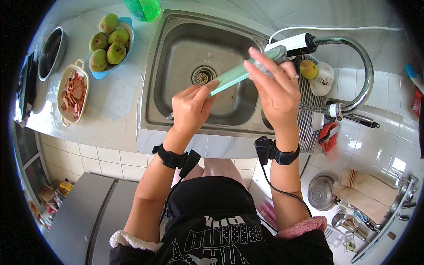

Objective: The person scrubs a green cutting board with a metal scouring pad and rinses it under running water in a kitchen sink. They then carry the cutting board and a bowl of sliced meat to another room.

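My left hand [190, 107] grips the near end of a long, pale green, smooth object [233, 77], held slanting over the stainless steel sink [149, 99]. What the object is cannot be told for sure. At its far end is crinkled clear plastic film [263, 69]. My right hand [278, 89] is at that end, its fingers stretched and spread across the film and the object; whether it grips them is unclear. A shiny clear scrap [170, 116] shows beside my left hand. Below the object lies the sink drain [202, 77].
A curved chrome faucet [366, 66] with a white-and-black head [291, 44] reaches in from the right. Left on the counter are a blue bowl of green fruit [127, 31], a dish of sliced meat [73, 94] and a dark pan [51, 54]. A green bottle [144, 10] stands behind.
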The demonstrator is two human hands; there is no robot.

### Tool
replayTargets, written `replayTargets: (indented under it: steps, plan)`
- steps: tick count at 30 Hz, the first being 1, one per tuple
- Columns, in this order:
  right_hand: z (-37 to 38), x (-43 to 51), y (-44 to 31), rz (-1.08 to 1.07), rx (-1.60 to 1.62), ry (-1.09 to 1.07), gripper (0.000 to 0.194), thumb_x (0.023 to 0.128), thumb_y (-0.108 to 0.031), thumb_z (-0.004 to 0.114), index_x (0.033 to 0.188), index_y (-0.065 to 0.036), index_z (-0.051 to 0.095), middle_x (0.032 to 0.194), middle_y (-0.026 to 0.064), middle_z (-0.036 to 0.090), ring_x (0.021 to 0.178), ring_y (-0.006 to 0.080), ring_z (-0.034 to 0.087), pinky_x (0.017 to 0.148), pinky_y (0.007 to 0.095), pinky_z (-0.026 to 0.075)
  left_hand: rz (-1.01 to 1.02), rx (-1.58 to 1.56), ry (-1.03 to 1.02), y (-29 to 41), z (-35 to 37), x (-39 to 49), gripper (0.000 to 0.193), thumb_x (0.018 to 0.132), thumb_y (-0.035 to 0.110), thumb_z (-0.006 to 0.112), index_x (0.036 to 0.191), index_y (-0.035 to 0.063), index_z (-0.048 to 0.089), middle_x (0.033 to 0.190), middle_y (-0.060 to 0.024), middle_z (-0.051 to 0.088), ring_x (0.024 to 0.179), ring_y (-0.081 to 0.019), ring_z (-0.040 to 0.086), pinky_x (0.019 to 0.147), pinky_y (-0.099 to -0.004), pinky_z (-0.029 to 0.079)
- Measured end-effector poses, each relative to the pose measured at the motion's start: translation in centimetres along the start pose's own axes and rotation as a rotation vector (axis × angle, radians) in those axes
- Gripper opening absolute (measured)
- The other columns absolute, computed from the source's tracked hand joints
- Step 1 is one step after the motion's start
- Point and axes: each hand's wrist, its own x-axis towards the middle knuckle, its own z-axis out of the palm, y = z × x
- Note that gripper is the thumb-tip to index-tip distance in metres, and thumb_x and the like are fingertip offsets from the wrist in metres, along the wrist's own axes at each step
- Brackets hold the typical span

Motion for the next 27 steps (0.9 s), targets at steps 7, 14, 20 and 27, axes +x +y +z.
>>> replayTargets:
  steps: [7, 14, 20, 27]
  plan:
    - [0.1, 0.0, 1.3, 0.49, 0.372, 0.096, 0.021, 0.089, -0.008, 0.064, 0.11, -0.003, 0.064, 0.101, 0.0094, 0.067, 0.083, 0.0229, 0.061, 0.075, 0.0286, 0.049, 0.005, 0.027, -0.015, -0.8, 0.8, -0.2, 0.031, 0.071, 0.008, 0.073, 0.102, 0.0119, 0.069, 0.076, -0.0074, 0.067, 0.065, -0.0263, 0.063, 0.054, -0.0352, 0.05]
    - [1.8, -0.9, 0.5, 0.376, 0.222, 0.105, 0.01, 0.09, -0.004, 0.062, 0.099, 0.0, 0.061, 0.091, 0.0124, 0.064, 0.08, 0.0269, 0.062, 0.073, 0.0315, 0.049, -0.049, -0.044, -0.051, -0.9, 2.5, 0.3, 0.022, 0.078, 0.015, 0.07, 0.099, 0.0132, 0.066, 0.078, -0.0075, 0.067, 0.068, -0.0275, 0.064, 0.055, -0.0382, 0.05]
    - [4.8, -2.1, -1.7, 0.218, 0.241, -0.025, 0.019, 0.082, -0.001, 0.067, 0.101, -0.004, 0.063, 0.092, 0.011, 0.065, 0.08, 0.0305, 0.063, 0.068, 0.0376, 0.05, -0.122, -0.098, -0.069, -0.5, 5.1, 0.7, 0.021, 0.075, 0.011, 0.068, 0.095, 0.009, 0.061, 0.079, -0.0089, 0.065, 0.074, -0.0321, 0.063, 0.061, -0.0419, 0.05]
    - [5.2, -2.6, -1.3, -0.03, 0.035, -0.238, 0.019, 0.077, -0.004, 0.069, 0.095, -0.007, 0.062, 0.094, 0.0079, 0.064, 0.08, 0.0261, 0.06, 0.066, 0.036, 0.05, -0.154, -0.423, 0.086, -0.7, 7.0, 0.9, 0.02, 0.073, 0.002, 0.065, 0.093, 0.0032, 0.064, 0.092, -0.0142, 0.066, 0.083, -0.0373, 0.061, 0.069, -0.0415, 0.051]
